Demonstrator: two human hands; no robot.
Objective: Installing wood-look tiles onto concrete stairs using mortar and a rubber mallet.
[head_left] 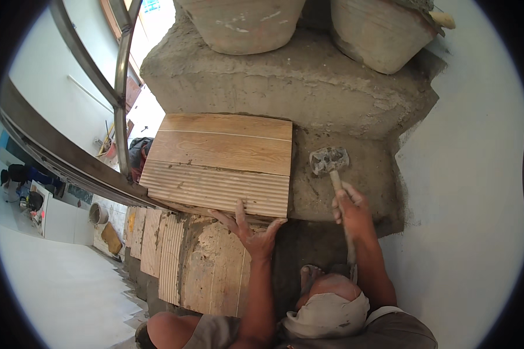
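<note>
Head view: left hand [251,230] is pressing, fingers spread, on the front edge of the wood-look tile [221,163] lying on the cement step [355,174], while right hand [348,205] is gripping a hammer [329,161], apparently mortar-caked.

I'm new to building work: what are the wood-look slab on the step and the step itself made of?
The slab looks like a ceramic tile with a printed matte wood grain and a ribbed front edge. The step seems to be rough grey cement mortar, grainy and unfinished.
</note>
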